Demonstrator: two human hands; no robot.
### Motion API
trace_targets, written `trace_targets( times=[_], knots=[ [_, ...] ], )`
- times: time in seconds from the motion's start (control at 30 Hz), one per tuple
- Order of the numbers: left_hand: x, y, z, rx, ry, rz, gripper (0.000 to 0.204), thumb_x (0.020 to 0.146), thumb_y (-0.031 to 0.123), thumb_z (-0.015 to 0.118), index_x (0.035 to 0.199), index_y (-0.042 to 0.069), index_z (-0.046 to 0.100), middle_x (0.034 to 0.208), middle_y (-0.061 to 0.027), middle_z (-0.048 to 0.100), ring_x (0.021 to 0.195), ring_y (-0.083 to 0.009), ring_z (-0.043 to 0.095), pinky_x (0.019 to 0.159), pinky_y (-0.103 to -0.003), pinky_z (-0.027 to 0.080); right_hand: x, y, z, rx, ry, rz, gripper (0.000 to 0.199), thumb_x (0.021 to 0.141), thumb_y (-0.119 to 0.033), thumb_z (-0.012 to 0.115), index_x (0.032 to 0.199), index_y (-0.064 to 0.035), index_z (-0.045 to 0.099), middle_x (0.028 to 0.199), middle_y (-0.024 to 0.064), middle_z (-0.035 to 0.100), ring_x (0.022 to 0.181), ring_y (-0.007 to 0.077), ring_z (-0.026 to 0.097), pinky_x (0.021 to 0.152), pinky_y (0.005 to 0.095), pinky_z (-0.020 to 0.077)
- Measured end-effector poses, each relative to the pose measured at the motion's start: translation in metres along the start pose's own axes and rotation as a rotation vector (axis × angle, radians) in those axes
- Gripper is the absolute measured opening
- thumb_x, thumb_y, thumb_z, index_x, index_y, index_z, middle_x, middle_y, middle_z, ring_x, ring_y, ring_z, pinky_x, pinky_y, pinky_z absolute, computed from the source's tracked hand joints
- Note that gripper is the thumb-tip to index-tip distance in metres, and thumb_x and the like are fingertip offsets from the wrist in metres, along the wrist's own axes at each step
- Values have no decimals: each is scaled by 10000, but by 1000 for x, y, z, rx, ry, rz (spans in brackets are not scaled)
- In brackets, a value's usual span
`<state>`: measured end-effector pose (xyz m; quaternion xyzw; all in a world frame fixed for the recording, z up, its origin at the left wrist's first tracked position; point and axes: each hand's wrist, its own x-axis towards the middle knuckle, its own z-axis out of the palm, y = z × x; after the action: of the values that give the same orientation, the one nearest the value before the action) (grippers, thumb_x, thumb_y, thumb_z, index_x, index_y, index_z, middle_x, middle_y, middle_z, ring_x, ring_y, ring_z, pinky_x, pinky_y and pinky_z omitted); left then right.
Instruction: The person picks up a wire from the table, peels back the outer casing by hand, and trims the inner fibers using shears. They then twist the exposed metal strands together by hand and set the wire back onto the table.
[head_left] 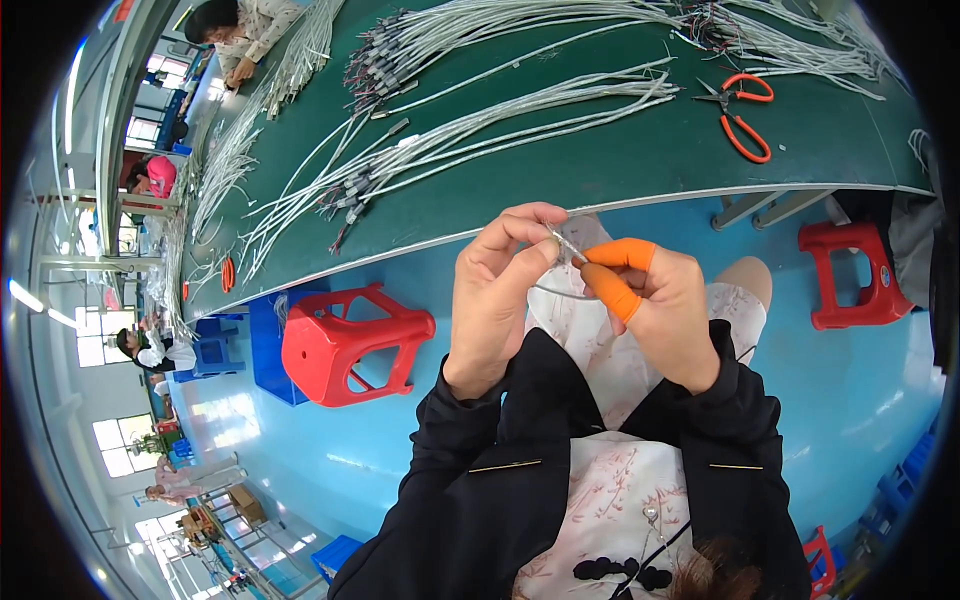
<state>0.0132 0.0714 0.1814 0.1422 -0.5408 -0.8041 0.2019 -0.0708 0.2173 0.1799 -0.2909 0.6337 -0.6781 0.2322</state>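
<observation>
The left hand (497, 300) and the right hand (660, 300) are meeting just off the near edge of the green bench (600, 150), above the person's lap, and pinching a thin grey wire (565, 245) between them. The left fingers are closing on the wire's end from above, while the right fingers, with an orange rubber cot (612, 283) covering the forefinger, are gripping it from the other side; a loop of the wire is hanging under the hands. On the bench, bundles of grey cables (500, 125) are lying fanned across the middle, and orange-handled scissors (742, 115) are resting near the right end. Below the bench edge, a red stool (350, 345) is lying tipped beside a blue crate (265, 345), whose contents cannot be made out.
</observation>
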Motion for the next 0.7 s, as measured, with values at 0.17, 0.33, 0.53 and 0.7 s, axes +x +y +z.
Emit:
trace_targets(
  times=[0.17,0.33,0.53,0.7],
  knots=[
    [-1,-5,2,-195,-29,-115,68,848,58,557,909,46,583,1156,-114,534,1008,-167,491,879,-317,386,3,7,-3,486,-66,342,153,874,-19,587,1007,35,641,751,60,639,502,45,486,447,180,340],
    [-1,-13,-3,-319,39,-118,85,846,11,574,928,20,592,1152,-117,558,995,-167,536,884,-311,409,4,12,-6,590,-67,318,165,878,-35,589,1020,26,645,750,62,640,487,45,471,444,181,326],
    [2,4,1,215,-31,181,248,845,92,608,1078,12,583,1220,-134,538,1074,-189,500,903,-336,400,-1,12,-6,403,-73,276,162,878,13,562,1024,49,622,806,76,641,563,45,510,498,172,381],
    [7,15,-7,546,-215,279,280,816,52,656,1085,-15,611,1136,-134,600,1041,-202,530,886,-318,418,-5,4,-1,221,-45,142,180,865,30,586,1040,40,628,823,60,641,656,48,541,558,173,412]
  ],
)
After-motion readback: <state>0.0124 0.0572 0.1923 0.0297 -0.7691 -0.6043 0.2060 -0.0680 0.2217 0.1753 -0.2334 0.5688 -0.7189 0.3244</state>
